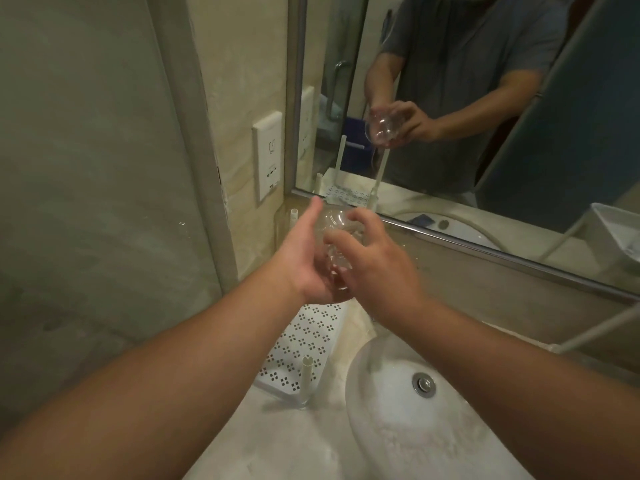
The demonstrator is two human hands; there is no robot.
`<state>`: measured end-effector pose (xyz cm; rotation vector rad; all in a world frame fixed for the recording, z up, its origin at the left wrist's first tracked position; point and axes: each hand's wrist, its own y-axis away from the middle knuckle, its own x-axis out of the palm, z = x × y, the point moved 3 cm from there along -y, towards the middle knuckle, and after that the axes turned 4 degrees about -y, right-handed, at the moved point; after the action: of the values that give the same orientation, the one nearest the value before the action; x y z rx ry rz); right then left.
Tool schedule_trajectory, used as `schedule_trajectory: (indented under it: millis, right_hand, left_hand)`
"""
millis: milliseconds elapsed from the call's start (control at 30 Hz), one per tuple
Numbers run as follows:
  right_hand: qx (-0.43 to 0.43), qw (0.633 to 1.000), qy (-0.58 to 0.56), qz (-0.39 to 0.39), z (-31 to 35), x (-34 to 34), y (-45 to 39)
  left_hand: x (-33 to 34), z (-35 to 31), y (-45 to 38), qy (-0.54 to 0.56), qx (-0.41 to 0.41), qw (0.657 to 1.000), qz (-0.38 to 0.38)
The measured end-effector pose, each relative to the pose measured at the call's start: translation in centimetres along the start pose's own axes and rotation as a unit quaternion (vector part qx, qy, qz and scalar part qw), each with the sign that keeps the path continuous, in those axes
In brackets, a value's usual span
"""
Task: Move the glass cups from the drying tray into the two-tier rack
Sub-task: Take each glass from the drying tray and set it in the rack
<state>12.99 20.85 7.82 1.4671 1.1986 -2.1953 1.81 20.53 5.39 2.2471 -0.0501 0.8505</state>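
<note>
Near the centre of the frame both hands meet around one clear glass cup (334,237). The left hand (304,261) cradles it from below and from the left, palm up, thumb stretched toward the mirror. The right hand (374,268) comes in from the right with its fingers curled over the glass, so the cup is grasped between the two hands. It is held in the air, tipped rather than upright, above the perforated white shelf of the two-tier rack (304,344), which runs from the lower centre up behind the hands along the wall.

The mirror (467,133) in the upper right repeats the grasp: both hands around a rounded glass, over the rack's thin white posts.

As for progress, the visible stretch of shelf carries no cups at all, though the hands hide its far end. I judge this cup to be among the first to go in (possibly the very first). The drying tray itself cannot be identified with certainty; a white tray-like edge (620,233) shows at the far right, and its contents are not readable, so the number of cups left is unknown. Still to do: set this cup down on a tier, release it, and fetch the rest.

The basin (398,427) fills the lower right, beside the rack.
</note>
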Motion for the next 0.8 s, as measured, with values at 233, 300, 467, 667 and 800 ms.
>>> schedule_trajectory:
  millis: [233,300,467,667,800]
  right_hand:
    - [0.055,0.989,-0.133,-0.023,0.1,-1.0,1.9]
    - [0.079,0.985,-0.147,-0.037,0.1,-1.5,2.2]
    - [0.208,0.930,-0.293,-0.074,-0.8,-2.3,2.6]
    - [0.305,0.873,-0.379,-0.026,-2.9,-3.4,2.9]
    - [0.306,0.878,-0.368,-0.028,-3.7,-4.2,3.9]
  left_hand:
    - [1.3,-0.7,1.3,-0.088,0.084,0.992,0.027]
    - [1.6,-0.8,1.4,-0.116,0.113,0.987,0.019]
    - [2.4,-0.4,1.9,-0.190,0.182,0.964,-0.031]
    - [3.7,1.1,2.1,-0.213,0.228,0.950,0.000]
    - [4.8,2.2,1.7,-0.211,0.235,0.949,0.019]
